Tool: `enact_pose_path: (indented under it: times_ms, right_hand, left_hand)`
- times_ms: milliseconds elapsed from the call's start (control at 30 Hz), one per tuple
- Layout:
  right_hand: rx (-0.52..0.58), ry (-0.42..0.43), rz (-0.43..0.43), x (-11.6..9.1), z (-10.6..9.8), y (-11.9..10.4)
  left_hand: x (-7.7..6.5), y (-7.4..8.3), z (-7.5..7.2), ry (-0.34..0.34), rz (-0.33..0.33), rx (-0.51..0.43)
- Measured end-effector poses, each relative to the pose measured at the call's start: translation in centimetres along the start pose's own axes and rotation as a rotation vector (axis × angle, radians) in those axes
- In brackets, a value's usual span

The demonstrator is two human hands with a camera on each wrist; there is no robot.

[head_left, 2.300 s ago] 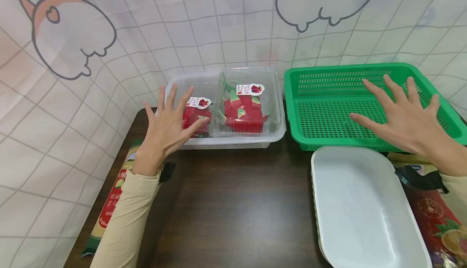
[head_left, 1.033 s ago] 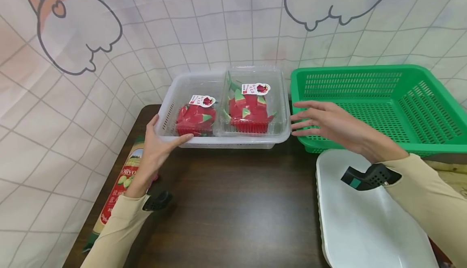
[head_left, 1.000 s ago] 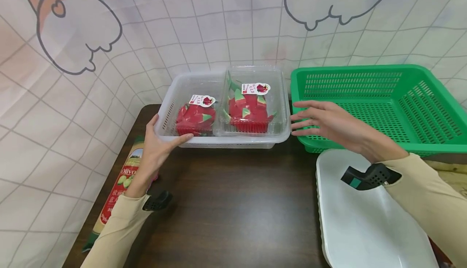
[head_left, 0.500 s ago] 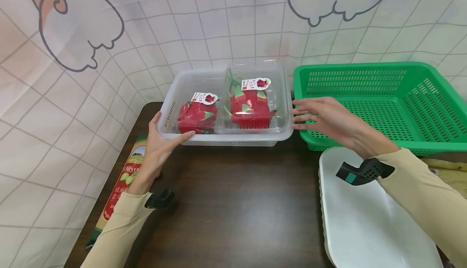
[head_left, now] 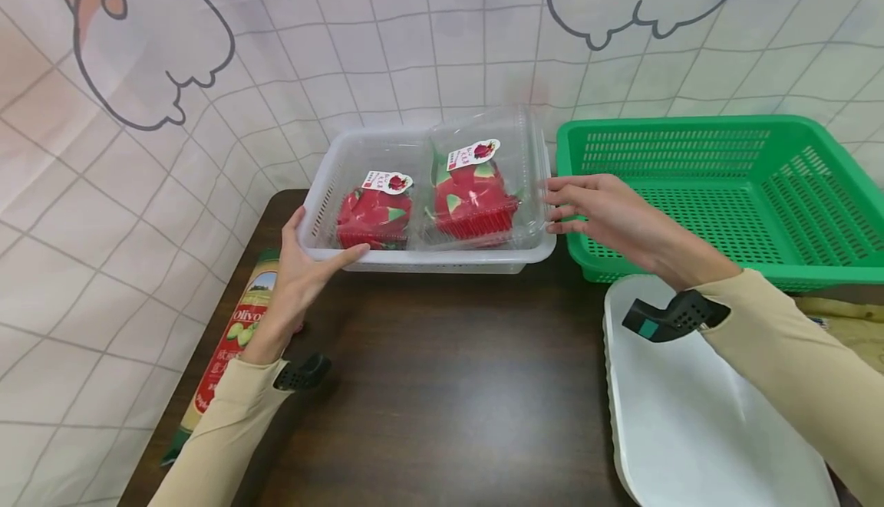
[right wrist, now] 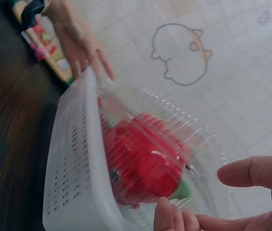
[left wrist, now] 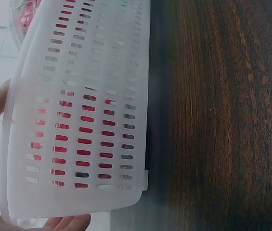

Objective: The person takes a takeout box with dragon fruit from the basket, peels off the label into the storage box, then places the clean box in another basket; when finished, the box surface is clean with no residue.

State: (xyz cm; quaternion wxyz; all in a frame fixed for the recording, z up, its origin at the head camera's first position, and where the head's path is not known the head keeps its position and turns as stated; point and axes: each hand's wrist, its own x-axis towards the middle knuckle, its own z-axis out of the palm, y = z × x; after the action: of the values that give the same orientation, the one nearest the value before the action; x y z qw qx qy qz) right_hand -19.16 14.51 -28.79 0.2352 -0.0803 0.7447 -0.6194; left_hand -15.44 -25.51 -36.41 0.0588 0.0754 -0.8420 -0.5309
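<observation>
So the right hand (head_left: 608,212) has its thumb and fingers gripping the right side of one clear box (head_left: 476,200), which sits tilted in the right half of a white basket (head_left: 442,259), right side up higher than the left. It's thin ribbed plastic, super shiny, with a red, green-tipped dragon fruit inside and a white label (head_left: 473,154) on top. Its long axis runs roughly front to back, green tips aimed mostly at the back edge of the tabletop (head_left: 442,384). Left hand (head_left: 297,281) grips the basket's front-left corner, thumb over the rim. Two boxes total; the second box (head_left: 376,219) sits flat on the left. One white basket, lengthwise along the back edge near the back-left corner, one green basket (head_left: 691,158) just beside it, one white tray (head_left: 691,430) toward the right edge, one olive packet (head_left: 235,346) along the left edge.
</observation>
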Motion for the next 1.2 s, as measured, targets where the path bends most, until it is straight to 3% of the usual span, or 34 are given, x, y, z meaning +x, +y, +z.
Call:
enact_pose_path:
  times_ms: [333, 667, 1000, 1200]
  right_hand:
    - [-0.169, 0.003, -0.016, -0.2, 0.8, 0.3]
    - [-0.251, 0.052, -0.05, -0.6, 1.0, 0.1]
    - [-0.186, 0.056, -0.07, -0.5, 1.8, 0.4]
    - [-0.072, 0.053, -0.093, 0.1, 2.8, 0.2]
  left_hand:
    - [0.0, -0.1, -0.2, -0.003, -0.004, 0.001]
    - [0.1, -0.1, -0.1, -0.008, 0.0, 0.012]
    - [0.1, 0.0, 0.0, -0.008, -0.001, 0.02]
    - [-0.1, 0.0, -0.2, 0.003, -0.012, 0.031]
